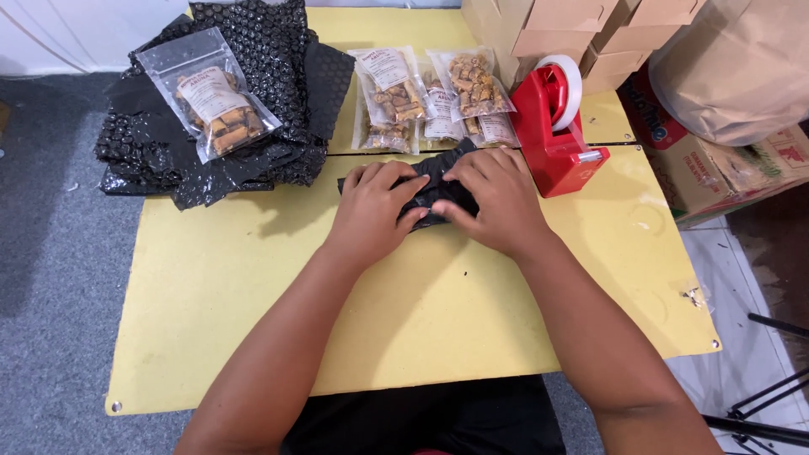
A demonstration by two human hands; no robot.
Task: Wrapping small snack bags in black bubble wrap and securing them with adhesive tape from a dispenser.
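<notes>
Both hands, the left hand (372, 206) and the right hand (497, 200), are pressed flat on a crinkly black bubble-wrap bundle (434, 187), gripped just left of the red tape dispenser (556, 126). Glossy clear snack pouches (430, 97) are laid behind it on the matte yellow table (253, 278); grey carpet is seen beyond.

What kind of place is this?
Probably a small home packing station for snack orders: clear snack pouches on a yellow table, a stack of black bubble wrap, a red tape dispenser and cardboard boxes.
</notes>
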